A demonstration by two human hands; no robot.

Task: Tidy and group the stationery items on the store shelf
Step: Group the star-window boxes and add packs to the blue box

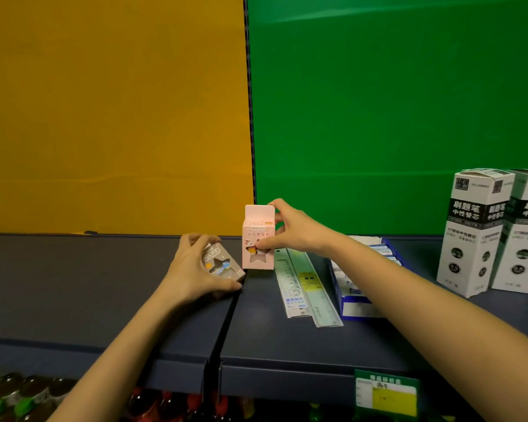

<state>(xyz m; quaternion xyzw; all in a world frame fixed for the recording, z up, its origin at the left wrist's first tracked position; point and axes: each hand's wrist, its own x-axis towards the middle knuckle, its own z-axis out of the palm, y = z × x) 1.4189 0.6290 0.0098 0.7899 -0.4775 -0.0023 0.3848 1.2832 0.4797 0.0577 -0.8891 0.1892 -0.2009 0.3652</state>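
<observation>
My right grip pinches the pink box, which stands upright on the shelf, long axis vertical, just right of the seam. My left grip is curled round the grey box, tilted, just left of the pink one. They may be touching at the base, but I can't tell from here. Righting it alongside looks like the left grip's job.
</observation>
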